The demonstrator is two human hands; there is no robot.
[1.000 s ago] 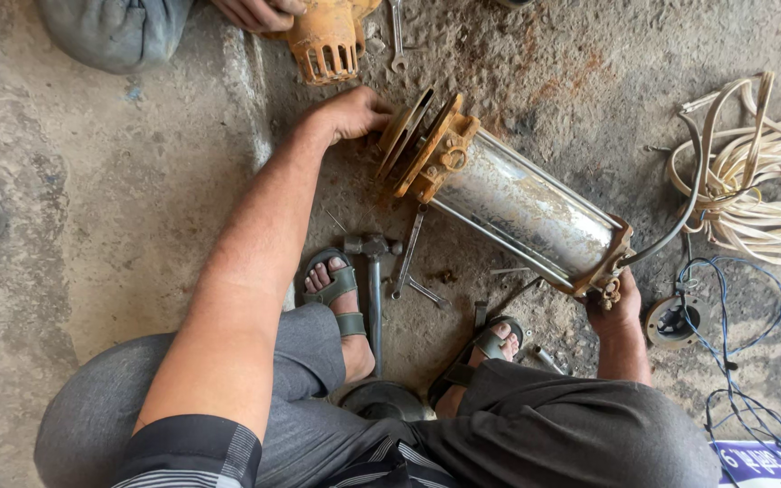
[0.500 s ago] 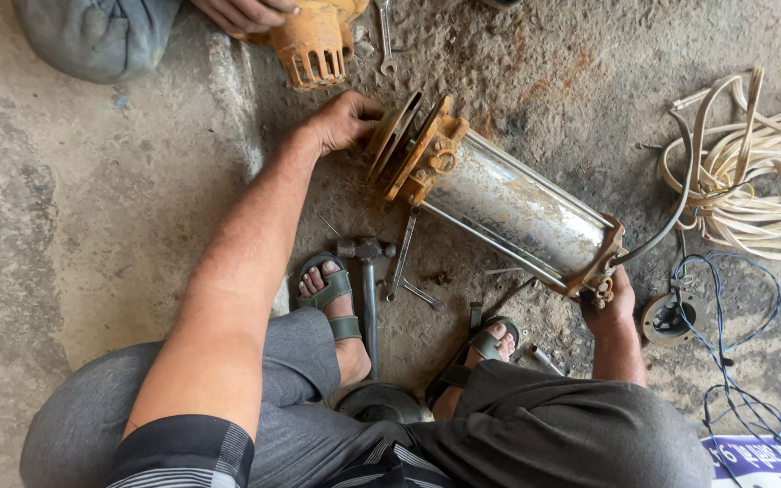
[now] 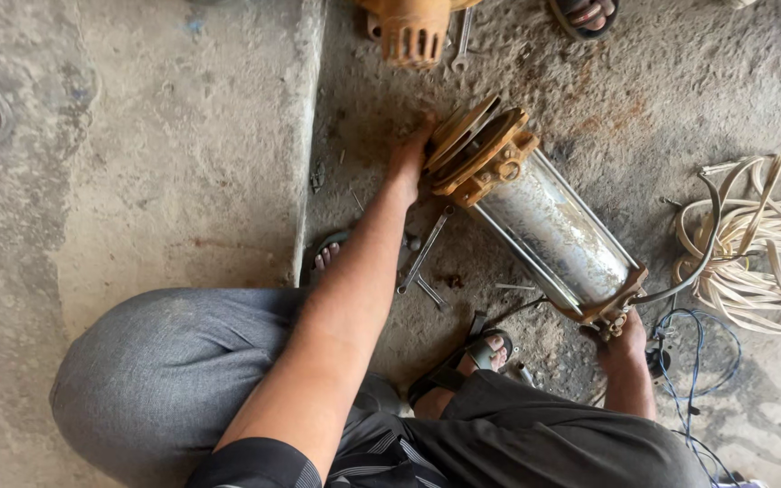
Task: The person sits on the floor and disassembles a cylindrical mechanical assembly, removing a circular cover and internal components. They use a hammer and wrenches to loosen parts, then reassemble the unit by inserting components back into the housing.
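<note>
Gripping at both ends, the person is steadying a submersible pump motor (image 3: 549, 226) lying on its side on the concrete floor (image 3: 174, 163); the left hand (image 3: 411, 161) is pressing flat against the rusty orange flange end (image 3: 476, 154), fingers wrapped partly around its edge, so this grip is closed on the flange; the right hand (image 3: 624, 336) is curling around the bracket (image 3: 615, 307) at the opposite end, where the grey cable (image 3: 693, 262) is leaving the housing, though how tightly it is closing cannot be told from this view.

Risk points, as judged from this position:

- the steel body is cylindrical and is resting on bare floor with no chock; if either hand is easing off, the housing is likely rolling toward the sandalled feet (image 3: 490, 348);
- the left fingers are sitting between stacked flange plates; any shifting of the plates is threatening a pinch;
- loose spanners (image 3: 422, 253) are lying just beside the body under the left forearm; these are offering a slip or snag hazard;
- the coiled cream hose (image 3: 761, 244) and thin blue wires (image 3: 689, 352) are lying near the right hand; pulling the motor is risking straining the cable entry;
- a second orange strainer casting (image 3: 413, 32) and a wrench (image 3: 463, 36) are lying well apart at the top edge.
</note>
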